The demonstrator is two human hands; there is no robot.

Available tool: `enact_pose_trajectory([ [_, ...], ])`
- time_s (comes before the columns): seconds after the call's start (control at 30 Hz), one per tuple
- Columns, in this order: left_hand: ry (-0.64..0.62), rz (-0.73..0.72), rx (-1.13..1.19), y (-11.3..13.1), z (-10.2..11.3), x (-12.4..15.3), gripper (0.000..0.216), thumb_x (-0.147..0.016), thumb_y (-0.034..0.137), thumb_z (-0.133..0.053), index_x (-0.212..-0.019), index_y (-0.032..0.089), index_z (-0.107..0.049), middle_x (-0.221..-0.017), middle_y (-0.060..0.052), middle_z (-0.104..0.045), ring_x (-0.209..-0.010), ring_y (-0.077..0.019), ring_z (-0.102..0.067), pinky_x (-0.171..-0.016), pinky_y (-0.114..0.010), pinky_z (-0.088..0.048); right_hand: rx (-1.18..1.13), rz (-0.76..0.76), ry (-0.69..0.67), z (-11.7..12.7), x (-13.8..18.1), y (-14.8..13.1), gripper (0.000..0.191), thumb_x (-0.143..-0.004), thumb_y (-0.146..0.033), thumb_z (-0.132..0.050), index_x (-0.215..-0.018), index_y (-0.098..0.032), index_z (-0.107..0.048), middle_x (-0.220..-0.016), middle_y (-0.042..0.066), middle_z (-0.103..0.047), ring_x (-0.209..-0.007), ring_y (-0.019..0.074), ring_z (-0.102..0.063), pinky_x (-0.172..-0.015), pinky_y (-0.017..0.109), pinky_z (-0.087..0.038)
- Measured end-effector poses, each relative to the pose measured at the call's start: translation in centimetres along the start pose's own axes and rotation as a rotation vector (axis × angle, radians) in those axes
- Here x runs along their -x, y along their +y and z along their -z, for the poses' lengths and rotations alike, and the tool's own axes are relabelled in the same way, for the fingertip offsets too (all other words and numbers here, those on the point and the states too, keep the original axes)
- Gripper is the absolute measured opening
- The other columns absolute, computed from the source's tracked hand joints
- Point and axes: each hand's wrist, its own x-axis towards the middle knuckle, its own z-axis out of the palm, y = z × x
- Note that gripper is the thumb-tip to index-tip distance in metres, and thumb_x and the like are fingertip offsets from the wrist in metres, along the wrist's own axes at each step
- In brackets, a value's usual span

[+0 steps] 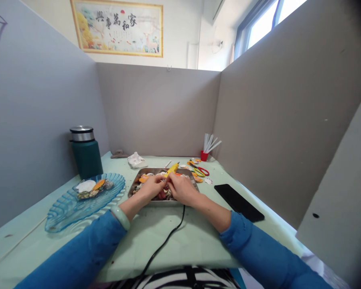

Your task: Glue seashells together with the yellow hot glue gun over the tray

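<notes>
In the head view, the left hand (152,188) and the right hand (184,190) meet above a metal tray (156,204) at the middle of the bench (147,245). The fingers of each grip are bent and drawn close together, the fingertips of the two hands nearly or just touching; whether they pinch something cannot be told, since the hands hide it. The tray holds a mix of shells (143,178), some orange, some pale, and a red piece (161,195) shows just below the fingers. A yellow glue gun (172,168) lies at the far side of the tray, just beyond the fingertips. A black cord (169,236) runs from the near side of the tray to the near edge of the bench.

To the left, a blue plate (55,220) carries a white shell (86,186), an orange one and some rough, mottled ones. Beyond it stands a green bottle (88,160) with a silver lid, and a thin stick (21,241) lies at the near left. Far from the hands are a crumpled tissue (136,160) and a pen (167,164).

To the right of the tray lie scissors (205,172) and, nearer, a black slab (239,202). A red cup (204,156) at the far right holds white sticks (209,142).
</notes>
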Motion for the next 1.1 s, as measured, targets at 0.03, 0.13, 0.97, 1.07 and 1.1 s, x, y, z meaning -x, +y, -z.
enact_pose_trajectory([
  [0.03, -0.003, 0.001, -0.002, -0.02, 0.01, -0.01, 0.019, -0.073, 0.033, -0.057, -0.076, 0.015, -0.055, -0.044, 0.004, -0.052, -0.039, -0.0096, -0.053, -0.043, -0.018, -0.041, -0.002, 0.001, 0.001, 0.01, 0.01, -0.02, 0.015, -0.090, -0.023, -0.039, -0.097, -0.018, -0.051, -0.084, 0.004, -0.066, -0.075, 0.0156, -0.060, -0.063, 0.024, -0.032],
  [0.13, -0.009, 0.011, -0.010, -0.06, 0.05, 0.00, 0.015, -0.074, 0.030, -0.054, -0.077, 0.015, -0.055, -0.044, 0.004, -0.053, -0.040, -0.0098, -0.053, -0.043, -0.019, -0.041, 0.002, 0.003, 0.012, 0.04, 0.04, -0.06, 0.015, -0.090, -0.022, -0.039, -0.097, -0.018, -0.051, -0.083, 0.004, -0.066, -0.075, 0.0158, -0.060, -0.063, 0.024, -0.032],
  [0.97, -0.026, 0.052, 0.003, 0.56, -0.07, 0.26, 0.010, -0.074, 0.023, -0.052, -0.075, 0.015, -0.057, -0.045, 0.004, -0.054, -0.039, -0.0107, -0.053, -0.045, -0.021, -0.044, 0.036, -0.006, 0.044, 0.09, 0.00, -0.08, 0.014, -0.087, -0.023, -0.041, -0.096, -0.018, -0.051, -0.084, 0.004, -0.066, -0.075, 0.0170, -0.060, -0.061, 0.025, -0.032],
  [1.07, -0.027, 0.045, 0.007, 0.58, -0.11, 0.29, 0.010, -0.074, 0.024, -0.052, -0.073, 0.015, -0.057, -0.044, 0.004, -0.054, -0.039, -0.0106, -0.053, -0.045, -0.021, -0.043, 0.023, -0.013, 0.034, 0.23, 0.01, -0.16, 0.014, -0.088, -0.022, -0.040, -0.096, -0.018, -0.051, -0.084, 0.005, -0.066, -0.076, 0.0167, -0.060, -0.062, 0.025, -0.032],
  [1.1, -0.031, 0.039, 0.011, 0.59, -0.11, 0.30, 0.010, -0.075, 0.024, -0.051, -0.073, 0.015, -0.057, -0.044, 0.004, -0.054, -0.039, -0.0105, -0.053, -0.045, -0.020, -0.043, 0.020, -0.016, 0.033, 0.26, 0.01, -0.17, 0.014, -0.088, -0.022, -0.040, -0.096, -0.018, -0.051, -0.085, 0.005, -0.066, -0.076, 0.0167, -0.060, -0.063, 0.025, -0.032],
])
